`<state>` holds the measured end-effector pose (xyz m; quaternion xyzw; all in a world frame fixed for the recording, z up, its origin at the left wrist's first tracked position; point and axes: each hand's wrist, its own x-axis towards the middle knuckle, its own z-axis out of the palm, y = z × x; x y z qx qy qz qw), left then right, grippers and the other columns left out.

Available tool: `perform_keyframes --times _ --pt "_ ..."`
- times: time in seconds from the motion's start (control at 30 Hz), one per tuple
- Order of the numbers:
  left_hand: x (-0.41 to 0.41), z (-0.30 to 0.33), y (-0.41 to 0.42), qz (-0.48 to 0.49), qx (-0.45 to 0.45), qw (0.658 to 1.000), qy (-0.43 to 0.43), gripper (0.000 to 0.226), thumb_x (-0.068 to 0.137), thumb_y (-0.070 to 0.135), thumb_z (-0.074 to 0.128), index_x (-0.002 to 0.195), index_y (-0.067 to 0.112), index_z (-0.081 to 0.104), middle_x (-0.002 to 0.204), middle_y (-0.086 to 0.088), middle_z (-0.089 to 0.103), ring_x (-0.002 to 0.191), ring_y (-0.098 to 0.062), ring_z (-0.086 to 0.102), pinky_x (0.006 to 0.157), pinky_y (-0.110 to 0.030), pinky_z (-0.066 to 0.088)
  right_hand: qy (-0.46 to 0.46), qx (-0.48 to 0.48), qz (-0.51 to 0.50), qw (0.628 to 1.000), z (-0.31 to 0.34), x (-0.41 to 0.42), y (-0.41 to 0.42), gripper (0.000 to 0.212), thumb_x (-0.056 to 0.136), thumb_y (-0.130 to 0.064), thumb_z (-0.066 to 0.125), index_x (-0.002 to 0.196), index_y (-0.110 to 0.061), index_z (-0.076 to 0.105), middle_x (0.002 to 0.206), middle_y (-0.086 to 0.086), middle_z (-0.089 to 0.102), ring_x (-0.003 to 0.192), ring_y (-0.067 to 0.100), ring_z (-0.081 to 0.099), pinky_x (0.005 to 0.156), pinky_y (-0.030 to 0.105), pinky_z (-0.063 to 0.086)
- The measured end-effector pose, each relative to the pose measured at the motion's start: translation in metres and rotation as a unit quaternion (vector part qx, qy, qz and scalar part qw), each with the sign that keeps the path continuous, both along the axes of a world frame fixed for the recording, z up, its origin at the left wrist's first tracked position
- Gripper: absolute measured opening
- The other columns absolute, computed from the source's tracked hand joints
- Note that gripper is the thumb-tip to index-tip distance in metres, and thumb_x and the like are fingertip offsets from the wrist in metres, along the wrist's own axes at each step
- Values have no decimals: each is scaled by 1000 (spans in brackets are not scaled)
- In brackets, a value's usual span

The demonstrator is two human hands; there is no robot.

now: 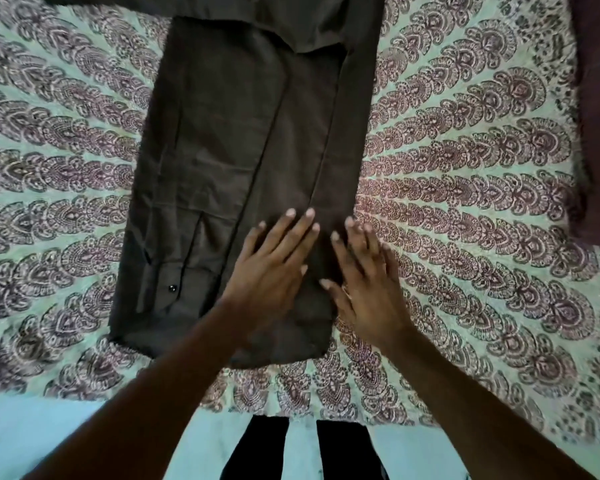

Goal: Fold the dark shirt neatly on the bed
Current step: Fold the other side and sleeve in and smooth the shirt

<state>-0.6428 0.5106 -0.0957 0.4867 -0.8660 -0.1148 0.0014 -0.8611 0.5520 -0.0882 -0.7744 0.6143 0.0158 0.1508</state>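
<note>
Hands lay flat on the cloth: the left hand (pixel 271 268) pressed with straight, spread fingers on the lower middle of the dark shirt (pixel 229 161), and the right hand (pixel 368 282) rested beside it with straight fingers, partly on the shirt's right edge and partly over the patterned bedspread (pixel 465 168). Neither hand gripped anything. The shirt was stretched lengthwise on the bed, already narrowed into a long panel with its sides turned in; a folded sleeve ran down the right side, and a cuff with a small button (pixel 171 288) showed near the lower left corner. The top of the garment ran out of view. This looked like a smoothing pass before the cross fold. The risk, as I judged it, was that the turned-in right flap would slide or spring open when the palms lifted, since only pressure held it. A push toward the right edge could also drag the layers askew and leave creases in the finished fold. A darker cloth (pixel 596 116) lay well apart at the right.
</note>
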Motion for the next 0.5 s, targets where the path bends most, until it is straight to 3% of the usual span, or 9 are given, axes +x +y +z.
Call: perform_keyframes --times 0.13,0.3,0.37,0.5 --pt "10 -17 2 -66 15 997 -47 74 104 53 35 167 20 13 176 -2 4 162 -23 10 126 -53 19 37 25 -8 999 -10 5 -3 79 104 -62 38 167 -20 13 175 5 -4 161 33 0 126 59 16" --pt "24 -4 38 -85 46 995 -34 84 99 59 43 167 17 15 176 -5 3 162 -24 8 127 -53 18 42 57 9 997 1 13 59 78 104 -63 36 166 -22 16 175 7 -4 160 36 7 125 60 19" --pt "32 3 44 -94 61 993 -31 83 99 59 45 166 19 18 176 -3 6 162 -26 11 127 -52 20 40 69 -3 997 11 17 68 74 104 -62 37 165 -23 23 175 8 5 158 37 18 122 60 26" --pt "38 25 28 -86 87 992 -3 65 101 47 47 159 19 38 171 -5 28 155 -26 31 120 -48 36 25 19 -73 997 35 28 45 57 102 -52 46 146 -17 56 157 13 47 136 34 55 111 60 41"
